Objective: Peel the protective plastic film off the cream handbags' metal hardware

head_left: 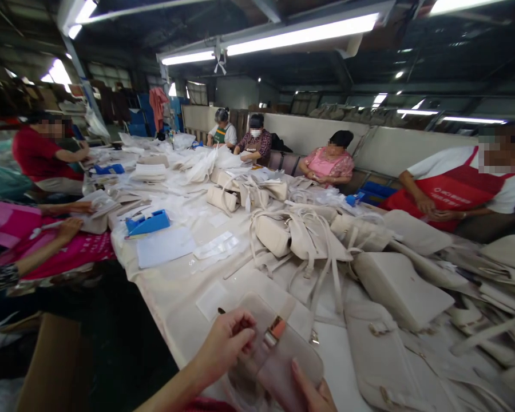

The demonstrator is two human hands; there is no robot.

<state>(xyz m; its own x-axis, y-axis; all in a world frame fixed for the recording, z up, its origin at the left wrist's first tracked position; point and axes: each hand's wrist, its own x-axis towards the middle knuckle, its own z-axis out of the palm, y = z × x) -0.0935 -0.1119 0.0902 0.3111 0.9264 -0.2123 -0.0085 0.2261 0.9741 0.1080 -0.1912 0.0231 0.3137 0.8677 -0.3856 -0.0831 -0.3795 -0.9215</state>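
Note:
A beige handbag (pixel 283 366) with a metal buckle lies tilted at the table's near edge, right in front of me. An orange-looking patch (pixel 277 326) shows on the buckle. My right hand (pixel 312 393) grips the bag by its lower right side, thumb on the front face. Over the bag's left part, my left hand (pixel 234 337) is closed in a pinch. A small dark tip shows just beyond its knuckles, but what the fingers hold is hidden. Close by on the right are more beige bags (pixel 380 355) with gold-coloured fittings.
Beige bags with straps (pixel 300 234) are heaped across the table's right half. A blue tape dispenser (pixel 148 222) and white sheets (pixel 165 247) lie to the left. Several people work around the table. A cardboard box (pixel 49 363) stands at the lower left.

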